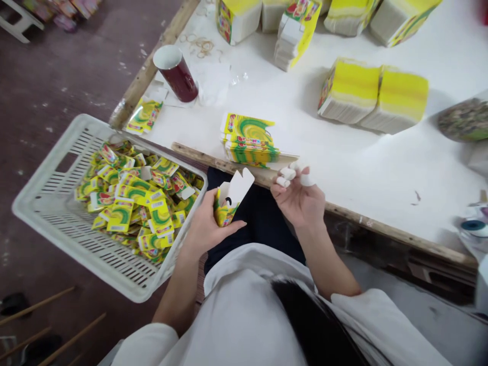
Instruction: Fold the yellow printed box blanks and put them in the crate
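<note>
cannot make out the inside of the small yellow box [224, 211], white flaps up, clasped between thumb and fingers of the left hand [204, 223] over the lap, beside the table's [381, 173] near edge; some of those fingers hidden behind it. no telling about contact between the right hand [299, 198], loosely curled around nothing visible, and the stack of flat cartons [247, 142] near its fingertips. cut off at the right edge: a patterned container [463, 119].

count one maroon mug [179, 79], one white basket [41, 203], two yellow bundles [351, 89] side by side, at least five other bundles [406, 20] along the top, partly cropped. too much overlap for counting the cartons in the basket [131, 195].

around: rubber bands [205, 48] beyond the mug, a loose yellow carton [145, 116] at the corner; across the white shirt [247, 310], dark hair [312, 315], covering part of it.
</note>
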Demonstrator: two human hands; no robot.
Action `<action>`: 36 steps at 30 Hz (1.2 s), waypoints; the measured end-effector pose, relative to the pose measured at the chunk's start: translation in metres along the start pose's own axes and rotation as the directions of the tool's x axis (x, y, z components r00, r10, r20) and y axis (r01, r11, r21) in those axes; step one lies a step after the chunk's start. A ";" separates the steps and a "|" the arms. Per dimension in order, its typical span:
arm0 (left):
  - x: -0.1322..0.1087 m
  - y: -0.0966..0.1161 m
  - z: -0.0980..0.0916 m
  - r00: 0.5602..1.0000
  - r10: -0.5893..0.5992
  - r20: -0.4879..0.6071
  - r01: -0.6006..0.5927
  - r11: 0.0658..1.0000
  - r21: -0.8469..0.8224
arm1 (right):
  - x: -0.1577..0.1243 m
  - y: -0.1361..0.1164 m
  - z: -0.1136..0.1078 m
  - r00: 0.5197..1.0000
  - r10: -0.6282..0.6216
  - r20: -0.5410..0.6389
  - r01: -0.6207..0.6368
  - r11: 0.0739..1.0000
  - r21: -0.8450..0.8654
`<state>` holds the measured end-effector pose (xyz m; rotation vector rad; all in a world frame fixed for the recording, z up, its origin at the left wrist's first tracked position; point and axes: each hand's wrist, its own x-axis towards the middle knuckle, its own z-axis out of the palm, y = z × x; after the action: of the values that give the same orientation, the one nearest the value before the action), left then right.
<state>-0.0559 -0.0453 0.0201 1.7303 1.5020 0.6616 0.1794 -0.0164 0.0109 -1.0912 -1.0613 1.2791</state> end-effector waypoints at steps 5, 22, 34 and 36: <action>0.000 -0.007 0.005 0.997 0.052 -0.049 -0.056 0.994 -0.098 | 0.000 0.009 0.003 0.995 0.102 0.017 -0.103 0.977 0.185; 0.002 0.015 0.043 0.964 0.262 -0.035 -0.249 0.944 0.215 | -0.023 0.014 0.038 0.880 0.324 0.346 -0.379 0.920 0.102; 0.006 0.004 0.053 0.956 0.292 0.031 -0.291 0.929 0.229 | -0.037 0.014 0.033 0.903 -0.004 0.430 0.176 0.915 -0.362; 0.004 0.002 0.056 0.953 0.284 -0.108 -0.248 0.932 0.263 | -0.033 0.017 0.029 0.922 -0.058 0.383 0.203 0.915 -0.350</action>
<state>-0.0103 -0.0522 -0.0115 2.1448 1.5111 0.7785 0.1468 -0.0487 -0.0009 -1.0637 -1.6988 1.2192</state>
